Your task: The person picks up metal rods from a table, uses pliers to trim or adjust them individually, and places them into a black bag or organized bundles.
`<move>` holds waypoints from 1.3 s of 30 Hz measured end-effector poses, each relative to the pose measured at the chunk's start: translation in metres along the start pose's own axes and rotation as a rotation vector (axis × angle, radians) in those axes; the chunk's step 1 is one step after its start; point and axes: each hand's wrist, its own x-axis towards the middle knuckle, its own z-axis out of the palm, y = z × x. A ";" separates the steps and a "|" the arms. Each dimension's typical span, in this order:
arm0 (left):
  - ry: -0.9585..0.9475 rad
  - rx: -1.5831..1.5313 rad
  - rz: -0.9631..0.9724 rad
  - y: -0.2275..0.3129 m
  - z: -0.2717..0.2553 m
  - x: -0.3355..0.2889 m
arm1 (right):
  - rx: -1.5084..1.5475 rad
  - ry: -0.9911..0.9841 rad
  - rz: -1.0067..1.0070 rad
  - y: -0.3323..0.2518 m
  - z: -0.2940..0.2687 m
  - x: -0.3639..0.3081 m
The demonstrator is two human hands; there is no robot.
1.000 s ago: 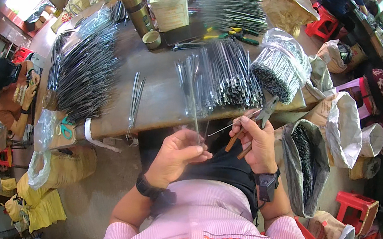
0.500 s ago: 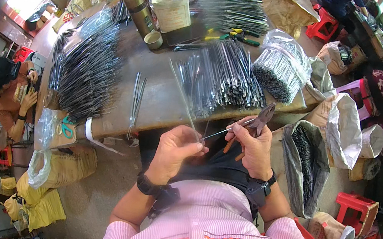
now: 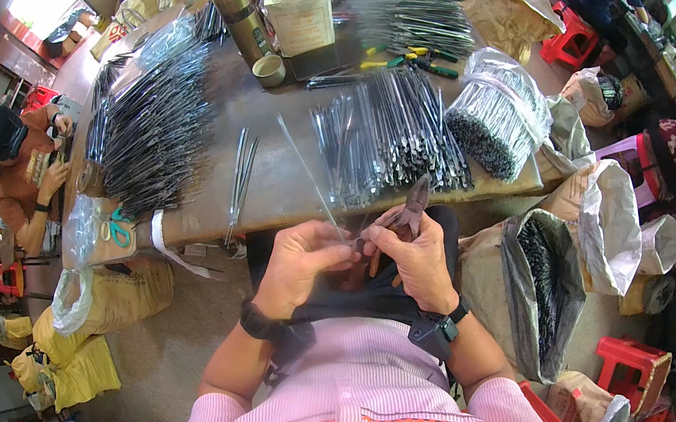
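My left hand (image 3: 303,260) is closed in a pinch on a thin metal rod (image 3: 306,170), which slants up and away over the table edge. Close against it, my right hand (image 3: 421,260) grips a pair of pliers (image 3: 411,210), their jaws pointing away from me and the handles under my fingers. The fingertips of both hands nearly meet, and whatever lies between them is blurred and partly hidden. Just beyond, a row of metal rods (image 3: 407,130) lies on the table. Two or three loose rods (image 3: 243,175) lie apart to the left.
A larger heap of rods (image 3: 164,115) covers the table's left side. A plastic-wrapped bundle (image 3: 501,113) sits at the right. Behind are a flask (image 3: 244,22), a cup (image 3: 270,71) and a bin (image 3: 300,17). An open sack (image 3: 540,294) stands beside my right arm. Another person (image 3: 26,164) works at left.
My right hand has moved left with the pliers, up to my left hand. The rod stretch that showed between the hands is now hidden. My left hand has barely shifted; its rod tilts farther left.
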 end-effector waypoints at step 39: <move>-0.190 -0.001 -0.186 -0.006 0.006 -0.013 | 0.251 0.037 0.264 0.014 -0.032 0.014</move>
